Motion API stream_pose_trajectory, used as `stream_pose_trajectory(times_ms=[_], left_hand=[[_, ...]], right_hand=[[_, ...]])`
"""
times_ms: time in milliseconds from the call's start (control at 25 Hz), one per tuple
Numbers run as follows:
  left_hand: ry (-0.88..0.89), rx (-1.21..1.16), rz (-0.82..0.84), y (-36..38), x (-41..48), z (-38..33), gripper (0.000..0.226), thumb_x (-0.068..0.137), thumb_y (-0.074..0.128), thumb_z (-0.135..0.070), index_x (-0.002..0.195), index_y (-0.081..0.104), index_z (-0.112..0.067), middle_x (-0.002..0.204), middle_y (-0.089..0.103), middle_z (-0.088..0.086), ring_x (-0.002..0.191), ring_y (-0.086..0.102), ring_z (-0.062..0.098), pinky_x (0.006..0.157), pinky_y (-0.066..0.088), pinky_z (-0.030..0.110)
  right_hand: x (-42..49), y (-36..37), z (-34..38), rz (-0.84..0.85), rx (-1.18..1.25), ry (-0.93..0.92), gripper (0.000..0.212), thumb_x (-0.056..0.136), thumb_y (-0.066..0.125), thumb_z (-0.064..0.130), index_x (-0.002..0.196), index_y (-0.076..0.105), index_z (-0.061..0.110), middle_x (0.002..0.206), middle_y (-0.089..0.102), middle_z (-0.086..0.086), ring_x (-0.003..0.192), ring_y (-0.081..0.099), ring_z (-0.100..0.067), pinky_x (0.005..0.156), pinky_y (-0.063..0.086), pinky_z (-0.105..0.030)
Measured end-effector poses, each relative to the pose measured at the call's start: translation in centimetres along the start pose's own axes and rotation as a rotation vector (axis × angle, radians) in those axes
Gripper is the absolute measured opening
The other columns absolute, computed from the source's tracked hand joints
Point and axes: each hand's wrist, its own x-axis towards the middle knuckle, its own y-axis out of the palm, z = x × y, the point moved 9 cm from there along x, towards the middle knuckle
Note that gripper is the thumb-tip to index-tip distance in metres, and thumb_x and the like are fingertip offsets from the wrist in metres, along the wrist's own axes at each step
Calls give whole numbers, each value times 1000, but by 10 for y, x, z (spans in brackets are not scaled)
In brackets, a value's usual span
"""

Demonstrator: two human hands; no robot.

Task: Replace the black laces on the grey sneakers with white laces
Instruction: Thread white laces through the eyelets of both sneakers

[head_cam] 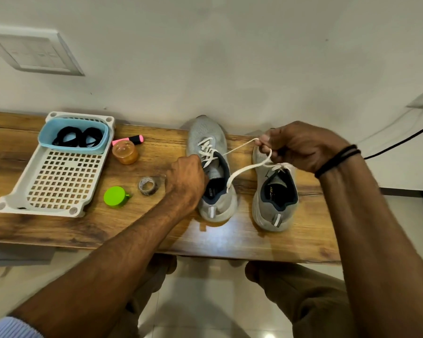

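On the counter (59, 230), the right grip (300, 147) pinches the white lace (239, 147) from the left sneaker (205, 130) while the left grip (186, 176) curls at its tongue, hold unclear; a hard tug could unthread an eyelet

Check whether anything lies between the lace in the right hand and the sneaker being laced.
Nothing visible blocks it. The white lace runs freely from the right hand across the gap to the left sneaker. The left hand is at that sneaker's collar, hiding the nearer eyelets. The right sneaker lies below the path.
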Motion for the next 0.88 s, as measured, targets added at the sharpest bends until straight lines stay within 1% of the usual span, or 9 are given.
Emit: stream_pose_trajectory(times_ms=[80, 160, 320, 440, 520, 560, 680, 800, 880], left_hand=[[5, -8, 8, 2, 1, -3, 14, 95, 59, -19, 104, 61, -8, 100, 65, 14, 81, 56, 27, 65, 48, 37], [8, -8, 11, 1, 0, -5, 16, 94, 59, -19, 105, 61, -7, 100, 64, 14, 80, 53, 26, 65, 46, 36], [9, 71, 30, -11, 4, -2, 22, 91, 62, -28, 103, 61, -9, 102, 66, 14, 89, 61, 33, 64, 40, 34], [-70, 137, 180, -21, 11, 6, 36, 81, 72, -46, 85, 55, -15, 98, 65, 11, 93, 62, 32, 67, 42, 33], [-96, 169, 311, -29, 13, 13, 50, 76, 75, -59, 74, 49, -16, 89, 61, 7, 89, 61, 29, 66, 43, 31], [-82, 145, 345, -36, 13, 14, 50, 77, 74, -61, 73, 54, -15, 86, 61, 7, 86, 62, 28, 65, 43, 30], [28, -121, 269, -73, 17, 9, 36, 89, 68, -50, 76, 76, -16, 80, 68, 2, 77, 61, 17, 69, 44, 30], [63, -592, 138, -99, 8, 7, 36, 91, 68, -43, 64, 73, -20, 57, 62, -7, 59, 53, 7, 64, 42, 27], [77, -873, 118, -102, 5, 5, 40, 91, 69, -42, 63, 65, -15, 60, 59, -6, 63, 50, 11, 69, 41, 29]], right_hand=[[-5, 1, -5, 74, 75, 20, 27, 98, 42, 2, 80, 61, 7, 67, 52, -2, 57, 38, -10, 51, 31, -18], [-5, 2, -7, 89, 12, 44, 24, 99, 45, 6, 84, 63, 7, 69, 53, 0, 57, 39, -9, 51, 33, -18], [-7, -2, 0, 73, -6, 31, 19, 100, 52, 16, 108, 67, 8, 70, 55, 2, 56, 43, -6, 48, 37, -17], [-9, 2, 2, 132, 72, 29, 24, 101, 50, 17, 117, 64, 10, 72, 55, 3, 58, 43, -5, 47, 35, -15], [-15, 6, 6, 211, 144, 32, 27, 101, 44, 12, 117, 64, 5, 75, 55, 3, 60, 43, -4, 46, 32, -14], [-19, 5, 10, 239, 166, 10, 28, 100, 42, 6, 117, 64, 3, 77, 58, 3, 61, 43, -4, 46, 31, -13], [-23, 6, 21, 243, 130, -105, 35, 94, 40, -8, 118, 63, 2, 87, 68, 0, 60, 44, -6, 45, 27, -14], [-18, 8, 23, 155, 40, -159, 27, 94, 50, -4, 112, 66, 7, 89, 71, -1, 62, 48, -9, 47, 30, -15], [-18, 10, 28, 128, 58, -191, 23, 94, 53, 0, 111, 67, 8, 91, 73, -1, 64, 52, -9, 49, 34, -15]])
